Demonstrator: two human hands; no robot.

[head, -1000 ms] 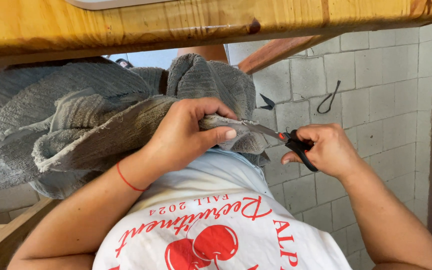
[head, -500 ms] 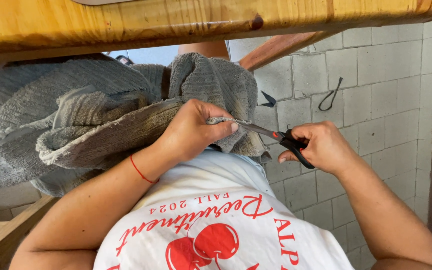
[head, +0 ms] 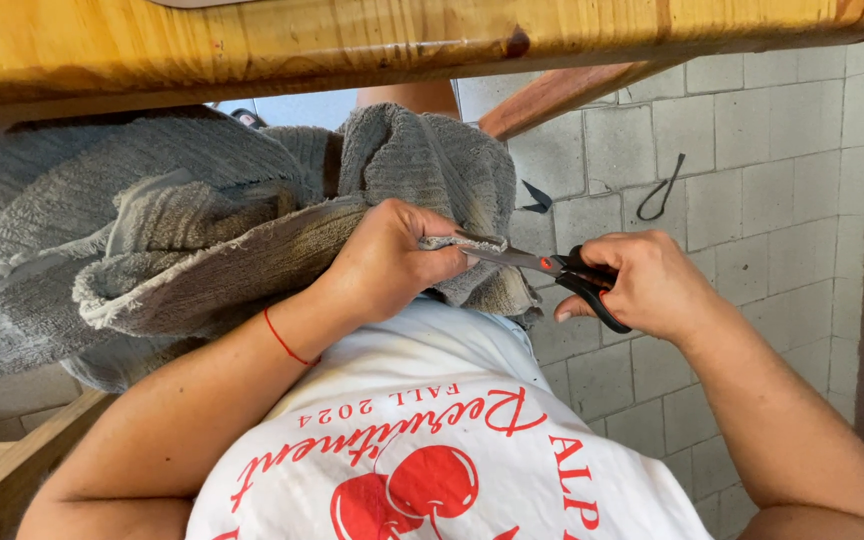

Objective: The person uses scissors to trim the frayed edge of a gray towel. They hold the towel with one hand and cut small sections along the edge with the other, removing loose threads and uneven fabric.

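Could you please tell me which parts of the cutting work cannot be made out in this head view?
- Scissors: blade tips hidden behind the left hand; handle loops mostly covered by the right hand.
- Grey towel: cut edge hidden under the left hand's fingers; its left part runs off the frame.
- Wooden table edge: tabletop cut off above.

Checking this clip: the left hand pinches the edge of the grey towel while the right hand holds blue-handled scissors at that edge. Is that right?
Not quite: the colour is wrong. The head view shows the scissors have black handles with a small red pivot, not blue. The rest stands: the left hand pinches the edge of the grey towel, and the right hand holds the scissors at that edge.
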